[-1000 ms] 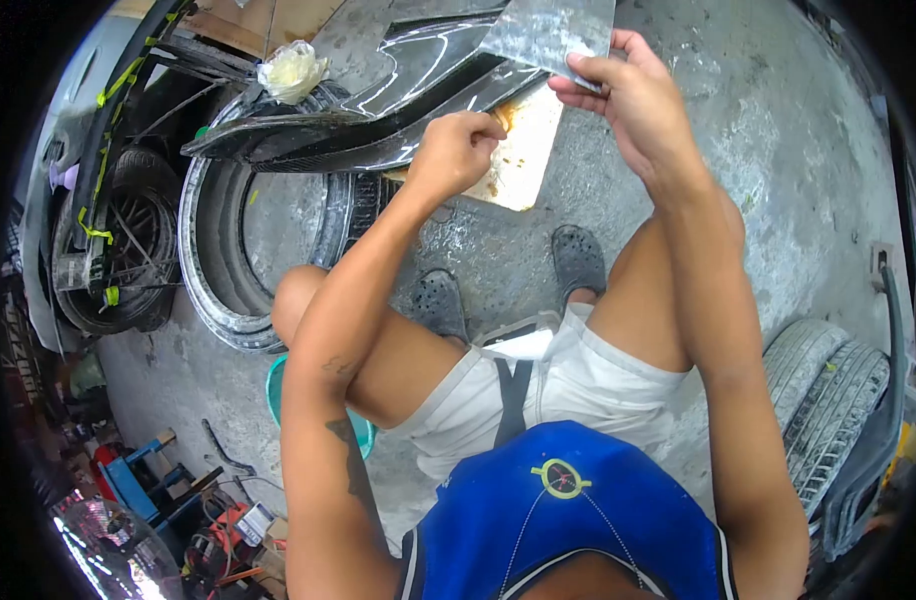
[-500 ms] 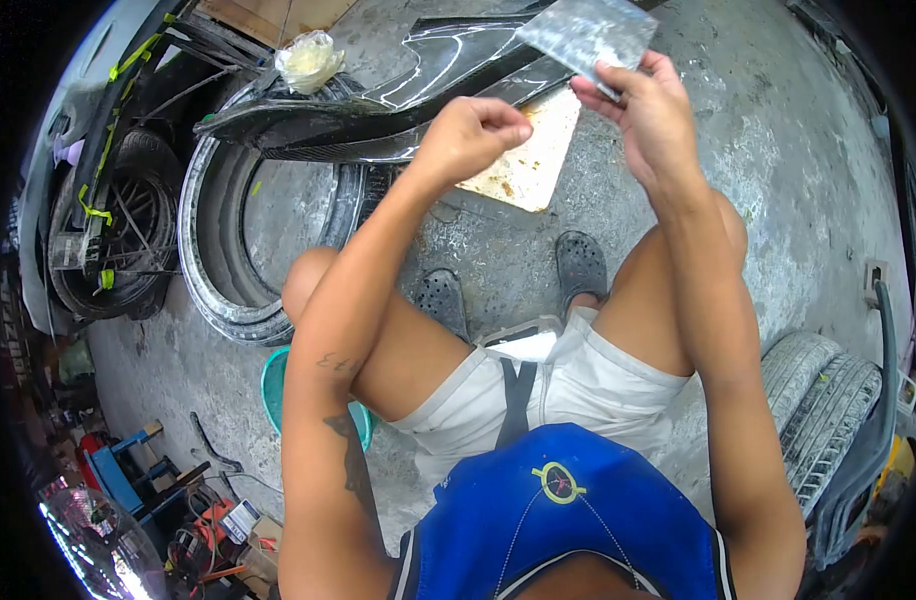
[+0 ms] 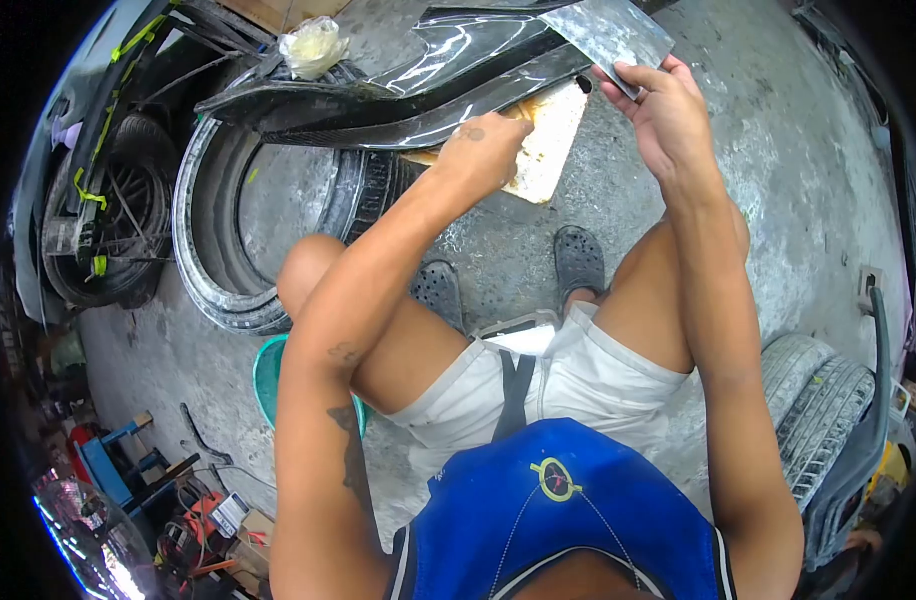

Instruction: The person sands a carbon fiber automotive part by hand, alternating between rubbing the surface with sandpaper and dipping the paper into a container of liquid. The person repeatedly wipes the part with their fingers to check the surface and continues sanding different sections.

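Observation:
My right hand [image 3: 678,120] grips a flat grey rectangular plate [image 3: 618,38] by its near corner, thumb on top and fingers underneath. The plate's face is smeared and mottled. My left hand [image 3: 483,150] is closed, back of the hand up, above a stained whitish board [image 3: 550,150] on the floor. Its fingertips are mostly hidden, so whatever they may hold cannot be made out. Just beyond both hands lies a long glossy black curved panel [image 3: 408,95], which looks like a car body part with a woven pattern.
The panel rests over a tire [image 3: 203,230] lying flat at left. Crumpled pale plastic [image 3: 313,48] sits near the panel's far side. A teal basin [image 3: 268,380] is beside my left knee. More tires [image 3: 828,400] stand at right; tools and cables [image 3: 203,520] clutter the lower left.
My left hand has come down slightly to the right and turned from a raised pinch to back-up over the board. My right hand has moved slightly right with the plate.

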